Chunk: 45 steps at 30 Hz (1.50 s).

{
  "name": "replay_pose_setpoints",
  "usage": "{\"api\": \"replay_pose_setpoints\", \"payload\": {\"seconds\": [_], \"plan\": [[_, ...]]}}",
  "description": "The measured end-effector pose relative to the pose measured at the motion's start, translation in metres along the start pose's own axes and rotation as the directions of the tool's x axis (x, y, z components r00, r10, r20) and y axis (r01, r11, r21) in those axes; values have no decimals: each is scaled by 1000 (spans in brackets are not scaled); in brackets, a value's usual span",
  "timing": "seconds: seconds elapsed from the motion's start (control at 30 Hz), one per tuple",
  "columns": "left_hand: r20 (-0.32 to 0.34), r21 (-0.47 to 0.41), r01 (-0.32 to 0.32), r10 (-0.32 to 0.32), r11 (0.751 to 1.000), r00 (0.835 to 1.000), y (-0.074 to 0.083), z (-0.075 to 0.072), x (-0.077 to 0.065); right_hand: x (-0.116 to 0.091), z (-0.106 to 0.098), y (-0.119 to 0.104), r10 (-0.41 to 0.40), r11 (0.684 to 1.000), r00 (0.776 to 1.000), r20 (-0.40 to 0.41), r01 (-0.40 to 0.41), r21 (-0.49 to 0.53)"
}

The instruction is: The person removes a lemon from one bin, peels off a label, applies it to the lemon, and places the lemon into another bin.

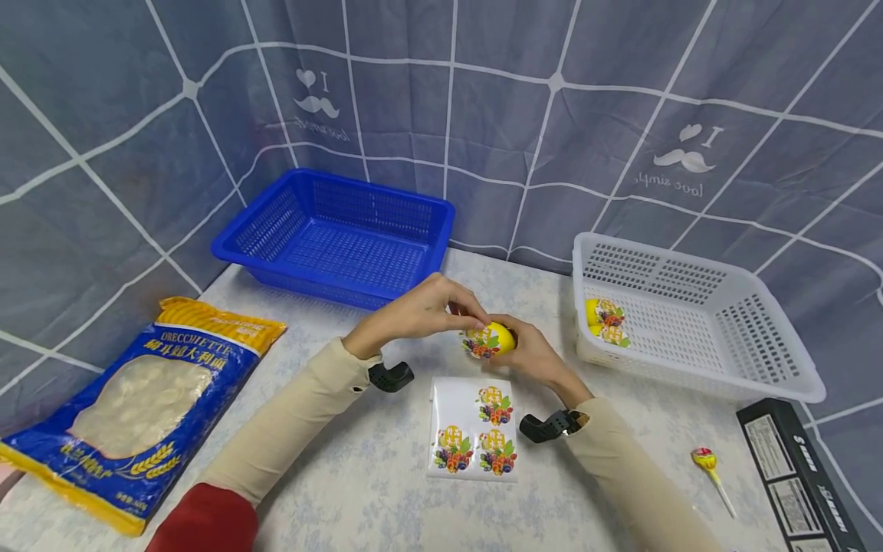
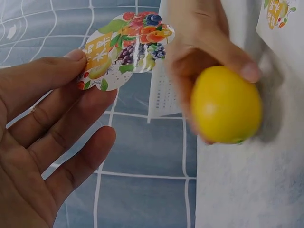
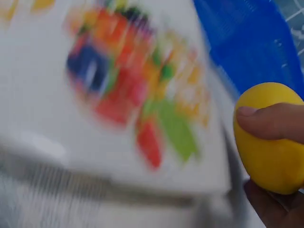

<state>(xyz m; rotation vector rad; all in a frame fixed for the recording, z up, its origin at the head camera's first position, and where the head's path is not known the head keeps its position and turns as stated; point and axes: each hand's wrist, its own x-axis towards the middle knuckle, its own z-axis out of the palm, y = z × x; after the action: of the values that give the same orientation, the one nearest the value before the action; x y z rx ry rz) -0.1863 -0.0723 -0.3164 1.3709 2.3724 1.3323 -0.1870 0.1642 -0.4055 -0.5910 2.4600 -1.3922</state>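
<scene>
My left hand pinches a fruit-printed sticker between thumb and fingertips. In the left wrist view the sticker is off its backing, apart from the fruit. My right hand grips a yellow lemon, thumb on one side and fingers round the other. The right wrist view shows the thumb across the bare yellow skin. Seen from the head, the sticker overlaps the lemon's left side. Below the hands lies a white sticker sheet with three stickers on it; its upper left spot is blank.
A blue basket stands at the back left. In the white basket at right sit two stickered lemons. A pasta bag lies at left. At right are a lollipop and a black box.
</scene>
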Motion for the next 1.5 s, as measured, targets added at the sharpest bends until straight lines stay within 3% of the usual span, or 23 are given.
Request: {"api": "replay_pose_setpoints", "payload": {"seconds": [0.37, 0.87, 1.33, 1.5], "plan": [[-66, 40, -20, 23, 999, 998, 0, 11, 9, -18, -4, -36, -54, 993, 999, -1, 54, 100], [-29, 86, -36, 39, 996, 999, -3, 15, 10, -24, -6, -38, -11, 975, 998, 69, -5, 221], [-39, 132, -30, 36, 991, 999, -7, 18, 10, -25, -7, -39, -49, 988, 997, 64, 39, 150], [-44, 130, -37, 43, 991, 998, -6, 18, 10, -27, -7, -42, -23, 987, 997, 75, 11, 160]]}}
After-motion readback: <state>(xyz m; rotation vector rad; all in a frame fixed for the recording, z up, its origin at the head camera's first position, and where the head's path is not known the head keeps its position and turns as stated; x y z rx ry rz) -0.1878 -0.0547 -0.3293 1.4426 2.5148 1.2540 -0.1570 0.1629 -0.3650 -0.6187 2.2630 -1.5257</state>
